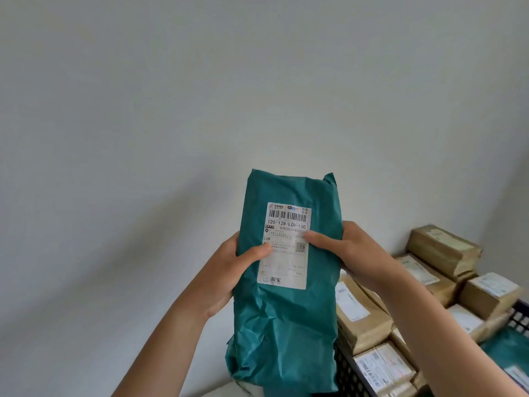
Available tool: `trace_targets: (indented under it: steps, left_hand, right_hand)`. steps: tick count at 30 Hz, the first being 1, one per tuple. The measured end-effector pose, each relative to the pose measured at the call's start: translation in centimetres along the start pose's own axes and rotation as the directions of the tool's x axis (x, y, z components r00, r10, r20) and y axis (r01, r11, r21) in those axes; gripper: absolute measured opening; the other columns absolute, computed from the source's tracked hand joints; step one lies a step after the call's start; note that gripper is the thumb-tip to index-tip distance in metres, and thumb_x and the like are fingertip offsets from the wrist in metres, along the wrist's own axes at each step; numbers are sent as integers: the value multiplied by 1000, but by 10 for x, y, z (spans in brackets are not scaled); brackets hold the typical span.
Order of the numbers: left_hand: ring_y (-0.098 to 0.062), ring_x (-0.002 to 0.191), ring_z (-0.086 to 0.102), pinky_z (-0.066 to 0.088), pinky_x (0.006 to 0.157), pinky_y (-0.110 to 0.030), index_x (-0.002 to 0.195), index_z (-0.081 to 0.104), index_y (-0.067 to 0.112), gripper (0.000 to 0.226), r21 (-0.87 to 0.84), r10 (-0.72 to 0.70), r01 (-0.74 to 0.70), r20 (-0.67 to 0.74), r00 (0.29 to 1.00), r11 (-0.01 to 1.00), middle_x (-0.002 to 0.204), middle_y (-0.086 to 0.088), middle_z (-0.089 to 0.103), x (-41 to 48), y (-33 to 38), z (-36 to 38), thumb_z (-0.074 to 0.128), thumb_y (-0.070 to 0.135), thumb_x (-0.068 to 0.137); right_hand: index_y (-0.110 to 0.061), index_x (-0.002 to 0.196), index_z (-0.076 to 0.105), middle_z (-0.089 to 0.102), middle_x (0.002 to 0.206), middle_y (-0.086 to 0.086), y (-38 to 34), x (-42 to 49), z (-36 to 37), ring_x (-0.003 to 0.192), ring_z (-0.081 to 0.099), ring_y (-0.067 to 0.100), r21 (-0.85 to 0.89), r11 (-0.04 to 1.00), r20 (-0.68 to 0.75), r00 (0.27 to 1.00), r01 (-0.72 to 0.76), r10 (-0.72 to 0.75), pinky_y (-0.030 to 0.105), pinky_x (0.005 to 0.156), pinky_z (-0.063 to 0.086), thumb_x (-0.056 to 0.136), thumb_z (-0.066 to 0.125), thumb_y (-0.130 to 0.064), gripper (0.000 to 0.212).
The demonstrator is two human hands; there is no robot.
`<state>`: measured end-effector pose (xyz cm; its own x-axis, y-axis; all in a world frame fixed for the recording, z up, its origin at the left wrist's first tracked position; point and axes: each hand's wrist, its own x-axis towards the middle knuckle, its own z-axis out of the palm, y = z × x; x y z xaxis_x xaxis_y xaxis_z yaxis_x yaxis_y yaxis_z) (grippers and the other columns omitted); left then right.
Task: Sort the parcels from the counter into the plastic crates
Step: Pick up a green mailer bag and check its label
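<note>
A green plastic mailer parcel with a white shipping label stands upright in front of me, held up in the air by both hands. My left hand grips its left edge, thumb lying across the label. My right hand grips its right edge, thumb pressed on the label's right side. Below and to the right stands a dark plastic crate filled with several brown parcels. A second green parcel lies at the lower right.
A plain pale wall fills the upper and left view. More brown boxes are stacked in the corner at the right. Another dark crate rim shows at the far right edge.
</note>
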<state>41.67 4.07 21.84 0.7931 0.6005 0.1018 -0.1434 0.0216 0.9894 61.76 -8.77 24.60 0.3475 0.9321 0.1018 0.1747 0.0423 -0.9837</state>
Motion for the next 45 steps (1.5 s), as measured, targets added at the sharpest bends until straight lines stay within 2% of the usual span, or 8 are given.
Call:
trace_targets:
  steps: [7,13,18,25,36,38,41,45]
  left_hand:
    - [-19,121,71,54,107,-41,137,62,21,42,287,-197,105,312,930,952,130,4,74,23,-80,60,73,13,98]
    - [-24,115,74,56,106,-43,128,71,14,27,350,-236,117,321,917,930,122,-2,78,58,-126,151,68,12,101]
    - [-4,100,75,57,103,-43,116,70,35,19,498,-90,-33,222,971,867,107,18,79,99,-157,276,68,22,102]
    - [12,129,48,39,107,-18,153,41,39,67,538,92,-219,252,963,814,141,28,53,154,-176,462,72,50,95]
    - [4,103,64,50,80,-5,127,59,24,34,576,-27,-253,433,901,777,119,17,69,249,-223,595,73,33,98]
    - [7,101,63,50,83,-4,130,60,23,33,609,-140,-189,451,882,771,121,14,69,267,-245,603,72,25,100]
    - [-8,119,65,52,104,-26,141,58,19,43,684,-331,-111,481,812,721,135,8,67,294,-289,611,72,23,100]
    - [-16,132,58,44,109,-28,146,56,20,43,756,-514,-47,488,705,653,142,6,63,316,-342,618,65,25,104]
  right_hand:
    - [-10,124,70,79,116,4,73,-46,-81,107,76,24,197,977,-377,914,-76,147,41,93,62,96,72,-22,31]
    - [-9,126,68,79,116,3,112,-114,-201,106,76,25,244,969,-587,789,-42,181,42,91,62,96,71,-22,33]
    - [-13,122,70,79,116,0,146,-175,-317,104,77,21,245,969,-699,699,37,150,39,86,62,98,69,-22,25]
    - [-15,116,73,80,115,0,177,-240,-450,106,76,23,260,962,-724,676,82,138,37,86,64,96,70,-18,21]
    - [-9,125,65,77,122,6,234,-252,-576,112,74,25,372,926,-687,689,63,230,36,88,63,94,69,-6,31]
    - [-8,129,60,74,125,11,253,-250,-602,109,74,25,366,930,-717,638,1,282,37,87,64,95,70,-4,36]
    - [-17,134,52,65,127,13,283,-242,-632,108,70,23,182,933,-769,547,-309,331,43,91,62,95,74,-8,45]
    - [-24,134,50,64,120,4,324,-219,-650,100,66,20,-164,738,-744,573,-655,343,31,78,55,97,73,-20,43]
